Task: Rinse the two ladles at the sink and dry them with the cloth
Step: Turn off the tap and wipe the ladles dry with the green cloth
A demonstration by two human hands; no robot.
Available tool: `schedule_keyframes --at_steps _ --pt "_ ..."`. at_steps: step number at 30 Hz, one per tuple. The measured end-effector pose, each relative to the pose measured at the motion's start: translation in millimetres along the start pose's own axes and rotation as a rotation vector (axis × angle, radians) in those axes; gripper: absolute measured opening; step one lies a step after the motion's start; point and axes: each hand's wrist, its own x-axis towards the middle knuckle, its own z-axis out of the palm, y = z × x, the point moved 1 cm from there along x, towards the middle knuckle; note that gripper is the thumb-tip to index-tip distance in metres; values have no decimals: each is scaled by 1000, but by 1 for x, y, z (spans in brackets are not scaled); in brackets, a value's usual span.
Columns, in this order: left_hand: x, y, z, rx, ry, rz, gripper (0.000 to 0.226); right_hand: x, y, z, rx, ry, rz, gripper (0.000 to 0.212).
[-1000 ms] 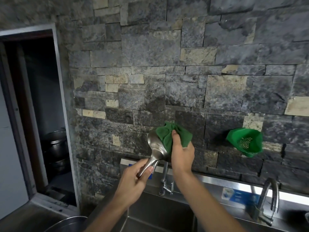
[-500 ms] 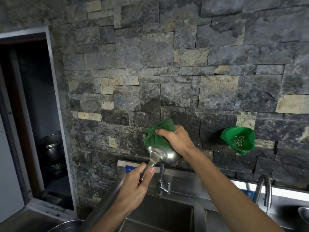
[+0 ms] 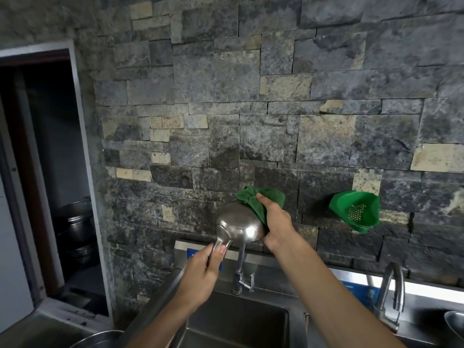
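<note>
My left hand [image 3: 200, 275] grips the handle of a steel ladle [image 3: 238, 226] and holds it up in front of the stone wall, bowl back toward me. My right hand [image 3: 276, 222] holds a green cloth [image 3: 258, 199] bunched against the right side and rim of the bowl, thumb on top of the cloth. Both are above the left sink basin [image 3: 238, 322]. A rounded steel object [image 3: 455, 322] shows at the far right edge; I cannot tell whether it is the second ladle.
A tap [image 3: 239, 270] rises behind the left basin, and a curved faucet [image 3: 393, 290] stands over the right side. A green strainer basket [image 3: 356, 213] hangs on the wall. Stacked pots [image 3: 75, 222] sit inside the dark opening at left. A steel bowl rim [image 3: 98, 339] shows bottom left.
The cloth has shifted from over the top of the bowl to its right side, and the bowl has turned so more bare steel faces me. My left hand keeps its grip on the handle.
</note>
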Motion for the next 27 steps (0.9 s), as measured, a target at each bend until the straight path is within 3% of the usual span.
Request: schedule_keyframes --at_steps 6,11,14,18,21,23,25,27 --pt "16 -4 -2 23 109 -7 50 -14 -5 14 50 15 -71 33" --pt "29 6 4 42 189 -107 44 -38 1 37 -133 82 -420 21" --pt "35 11 12 -14 201 -155 42 -59 11 43 -304 65 -731 38" --pt "36 31 18 -160 182 -217 37 -65 37 44 -675 18 -1081 89" --pt "35 40 23 -458 169 -281 34 -54 52 41 -1053 -68 -1280 121" --pt "36 42 22 -528 129 -323 30 -44 54 34 -1220 -158 -1416 126" --pt "36 38 19 -740 34 -422 28 -36 46 25 -1298 -226 -1534 118" --pt "32 41 9 -588 -18 -441 28 -29 37 16 -1360 -250 -1691 97"
